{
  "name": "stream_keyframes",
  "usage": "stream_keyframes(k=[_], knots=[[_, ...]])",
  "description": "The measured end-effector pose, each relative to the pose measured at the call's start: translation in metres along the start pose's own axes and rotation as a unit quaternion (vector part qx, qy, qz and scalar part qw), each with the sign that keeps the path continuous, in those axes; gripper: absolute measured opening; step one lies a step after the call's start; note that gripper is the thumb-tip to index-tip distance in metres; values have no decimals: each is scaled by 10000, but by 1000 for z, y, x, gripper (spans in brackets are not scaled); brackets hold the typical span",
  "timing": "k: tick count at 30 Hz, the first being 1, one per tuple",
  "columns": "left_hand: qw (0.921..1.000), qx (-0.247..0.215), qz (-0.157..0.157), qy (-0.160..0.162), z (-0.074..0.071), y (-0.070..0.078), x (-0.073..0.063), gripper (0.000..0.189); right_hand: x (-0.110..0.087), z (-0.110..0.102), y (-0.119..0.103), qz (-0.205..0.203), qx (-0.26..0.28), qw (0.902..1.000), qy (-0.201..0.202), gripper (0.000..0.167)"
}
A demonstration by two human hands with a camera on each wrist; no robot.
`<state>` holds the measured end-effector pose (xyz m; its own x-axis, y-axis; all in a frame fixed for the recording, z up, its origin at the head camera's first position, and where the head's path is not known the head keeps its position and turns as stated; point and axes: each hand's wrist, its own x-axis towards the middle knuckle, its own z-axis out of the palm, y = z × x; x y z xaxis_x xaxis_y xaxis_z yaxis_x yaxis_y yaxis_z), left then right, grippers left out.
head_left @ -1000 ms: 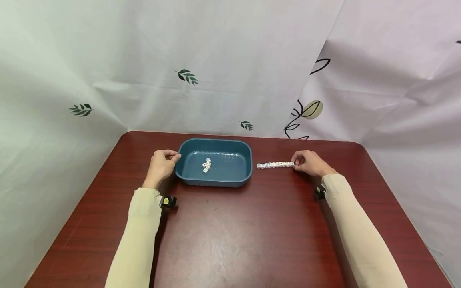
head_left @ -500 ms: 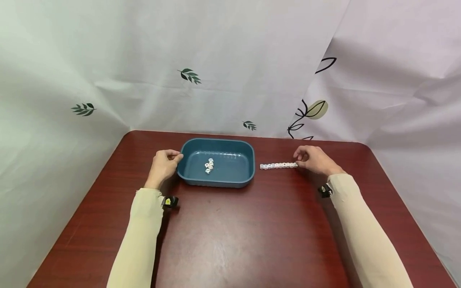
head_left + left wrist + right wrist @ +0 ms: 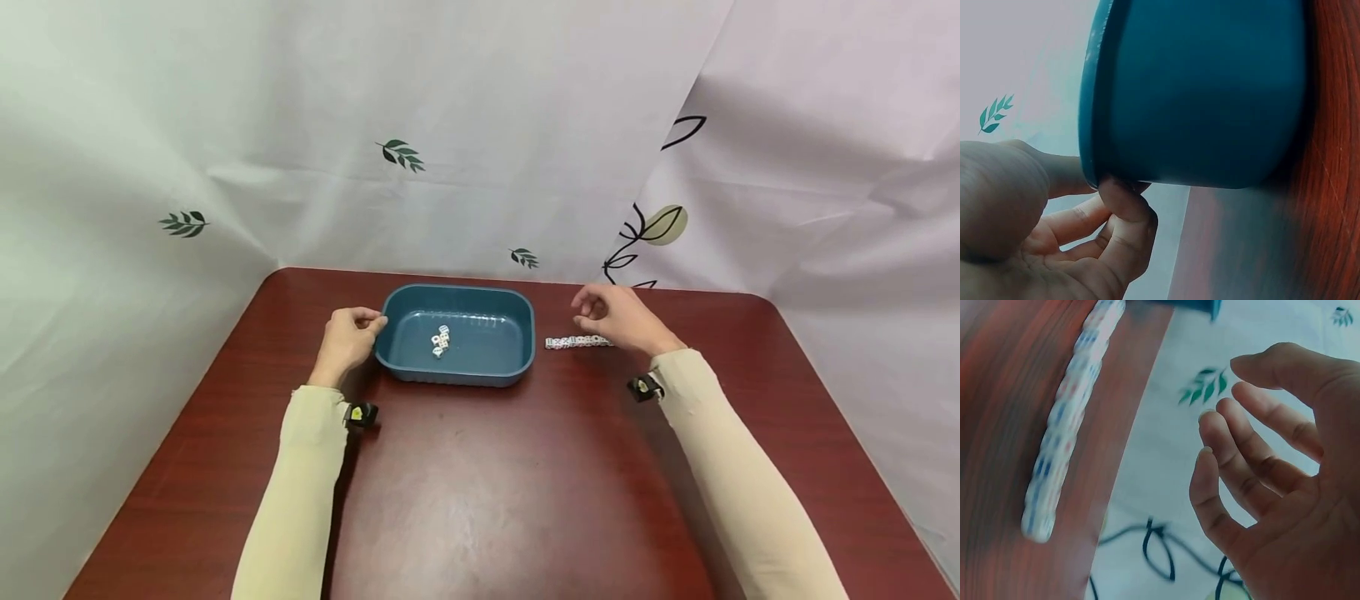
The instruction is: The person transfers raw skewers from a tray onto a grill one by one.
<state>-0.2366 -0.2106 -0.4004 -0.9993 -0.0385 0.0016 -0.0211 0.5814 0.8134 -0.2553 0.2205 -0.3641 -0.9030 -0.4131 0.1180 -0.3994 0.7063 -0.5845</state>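
A blue rectangular tray [image 3: 491, 342] sits toward the back of the table, with several white dice [image 3: 441, 340] clustered left of its middle. The left hand [image 3: 347, 340] pinches the tray's left rim between thumb and index finger, as the left wrist view shows close up at the tray wall [image 3: 1210, 94]. To the right of the tray, more white dice stand in a straight row [image 3: 573, 342]. Over the right part of that row hovers the right hand [image 3: 618, 317], its fingers loosely bent. The right wrist view shows nothing between its fingertips, with the dice row [image 3: 1066, 419] apart from them.
A dark red wooden table [image 3: 487, 467] extends in front of both arms. White fabric with leaf prints [image 3: 465, 167] hangs right behind its back edge and along the sides. Each wrist carries a small black camera.
The right hand has let go of the right end of the dice row, risen and moved left over it. The left hand stays at the tray rim; the head view has shifted slightly.
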Motion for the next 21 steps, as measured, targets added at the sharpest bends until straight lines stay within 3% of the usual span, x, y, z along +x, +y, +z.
stream_keyframes(k=[14,21], knots=[[10000,-74,-8,67,3,2,4,32,32,28,-44,-208,367,9985,-343,21],[9999,-92,-110,29,1,3,3,34,53,52,-68,-569,215,9959,-669,25]])
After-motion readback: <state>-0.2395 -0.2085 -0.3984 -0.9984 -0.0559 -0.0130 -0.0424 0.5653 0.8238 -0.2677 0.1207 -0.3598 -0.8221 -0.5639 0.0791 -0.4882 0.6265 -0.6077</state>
